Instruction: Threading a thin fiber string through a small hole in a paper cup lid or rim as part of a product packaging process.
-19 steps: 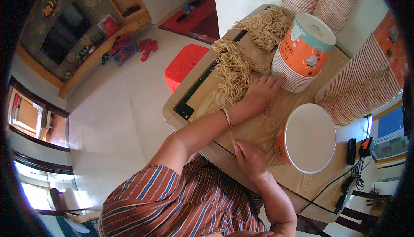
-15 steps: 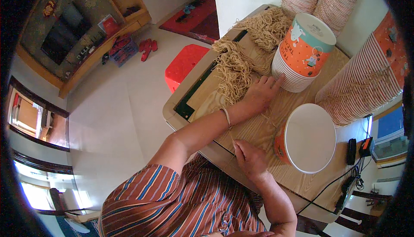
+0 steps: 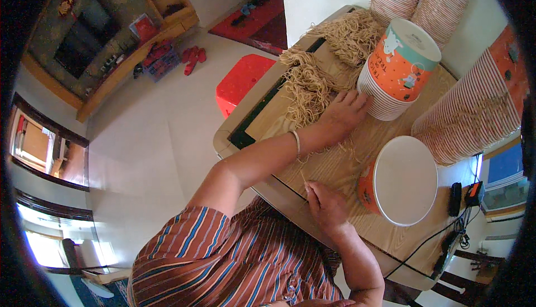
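Note:
My left hand (image 3: 347, 118), with a bracelet on its wrist, reaches over the table. Its fingers are stretched and slightly apart at the lower rims of an upside-down stack of orange and green paper buckets (image 3: 397, 71). Beside those fingers lies a loose heap of tan twine (image 3: 307, 92). Nearer to me, my right hand (image 3: 328, 206) is closed in a pinch, and a short end of twine (image 3: 303, 176) sticks up from its fingertips. To its right stands a single paper bucket (image 3: 406, 181), its open white mouth facing up.
A second twine heap (image 3: 353, 36) lies at the table's far end. Tall bucket stacks (image 3: 469, 106) wrapped with twine stand at the right and against the wall. Black cables (image 3: 460, 223) run along the right edge. A red stool (image 3: 243, 81) stands beyond the table's left edge.
My left hand has shifted slightly, its fingers still beside the bucket stack. My right hand has hardly moved and keeps its pinch on the twine. The view has shifted a little.

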`<state>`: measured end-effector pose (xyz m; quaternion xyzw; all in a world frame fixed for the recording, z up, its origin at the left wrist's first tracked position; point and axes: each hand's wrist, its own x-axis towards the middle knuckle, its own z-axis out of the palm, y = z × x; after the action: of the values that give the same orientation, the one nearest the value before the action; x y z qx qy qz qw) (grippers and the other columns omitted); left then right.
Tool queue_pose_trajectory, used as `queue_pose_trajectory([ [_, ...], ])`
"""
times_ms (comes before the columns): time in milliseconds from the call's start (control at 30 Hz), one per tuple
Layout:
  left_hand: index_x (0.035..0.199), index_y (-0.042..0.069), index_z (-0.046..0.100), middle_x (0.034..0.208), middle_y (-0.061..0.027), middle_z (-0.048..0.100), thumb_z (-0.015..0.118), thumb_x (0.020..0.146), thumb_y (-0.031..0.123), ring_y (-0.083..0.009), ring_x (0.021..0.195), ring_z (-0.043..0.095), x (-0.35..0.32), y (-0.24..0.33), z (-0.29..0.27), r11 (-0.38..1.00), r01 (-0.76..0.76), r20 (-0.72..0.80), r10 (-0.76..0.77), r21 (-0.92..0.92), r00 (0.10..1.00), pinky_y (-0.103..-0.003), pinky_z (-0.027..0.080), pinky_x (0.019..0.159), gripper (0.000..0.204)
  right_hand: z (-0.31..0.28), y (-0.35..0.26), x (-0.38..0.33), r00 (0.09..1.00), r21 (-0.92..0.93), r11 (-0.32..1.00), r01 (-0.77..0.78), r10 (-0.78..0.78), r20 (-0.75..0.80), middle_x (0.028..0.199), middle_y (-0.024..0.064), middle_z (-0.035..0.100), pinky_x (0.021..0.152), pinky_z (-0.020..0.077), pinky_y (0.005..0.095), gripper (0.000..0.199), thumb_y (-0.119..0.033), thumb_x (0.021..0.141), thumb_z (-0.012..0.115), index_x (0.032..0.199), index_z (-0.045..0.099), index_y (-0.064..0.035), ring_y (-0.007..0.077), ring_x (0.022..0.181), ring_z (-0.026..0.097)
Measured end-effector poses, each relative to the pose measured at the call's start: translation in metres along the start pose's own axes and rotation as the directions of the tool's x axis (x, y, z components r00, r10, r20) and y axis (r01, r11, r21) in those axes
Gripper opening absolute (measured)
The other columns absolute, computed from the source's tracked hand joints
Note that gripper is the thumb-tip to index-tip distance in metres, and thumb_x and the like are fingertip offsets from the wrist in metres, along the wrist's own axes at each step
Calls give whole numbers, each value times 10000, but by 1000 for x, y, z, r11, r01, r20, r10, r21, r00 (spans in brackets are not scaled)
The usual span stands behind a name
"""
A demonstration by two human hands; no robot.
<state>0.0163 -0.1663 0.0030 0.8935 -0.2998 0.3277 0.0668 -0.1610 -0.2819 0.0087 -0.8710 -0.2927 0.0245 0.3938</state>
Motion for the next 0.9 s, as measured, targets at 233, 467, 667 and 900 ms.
queue_pose_trajectory([
  [233, 1197, -45, 533, 1188, -135, 490, 564, 753, 117, -287, 1118, 464, 0, -3, 8, 998, -62, -79, 59, -34, 995, -402, 410, 932, 474, 1, 1, -1, 999, 34, 999, 18, -17, -32, 921, 174, 664, 706, 523, 411, 163, -170, 908, 589, 1015, 627, -53, 349, 820, 652],
  [467, 1081, -36, 596, 1219, -141, 498, 567, 745, 124, -304, 1121, 478, 1, -3, 14, 997, -53, -143, 44, -58, 989, -412, 432, 928, 373, 1, 1, -1, 1000, 16, 1000, 24, -24, -7, 921, 176, 663, 705, 524, 413, 158, -166, 913, 582, 1021, 625, -59, 346, 827, 651],
  [667, 1078, -45, 593, 1263, -146, 480, 569, 746, 119, -328, 1165, 458, -1, -3, 13, 997, -68, -116, 64, -26, 991, -428, 420, 968, 371, 2, 2, -1, 997, -27, 999, -21, 23, 68, 928, 168, 665, 705, 524, 410, 142, -162, 914, 579, 1003, 619, -59, 335, 820, 656],
  [900, 1118, -32, 590, 1307, -142, 444, 577, 740, 116, -348, 1194, 431, 1, -4, 2, 996, -70, -4, 70, -53, 998, -449, 393, 998, 406, 2, 5, -3, 999, -1, 1000, 27, -27, 38, 948, 152, 662, 709, 513, 470, 233, -219, 949, 485, 1123, 587, -103, 345, 805, 647],
])
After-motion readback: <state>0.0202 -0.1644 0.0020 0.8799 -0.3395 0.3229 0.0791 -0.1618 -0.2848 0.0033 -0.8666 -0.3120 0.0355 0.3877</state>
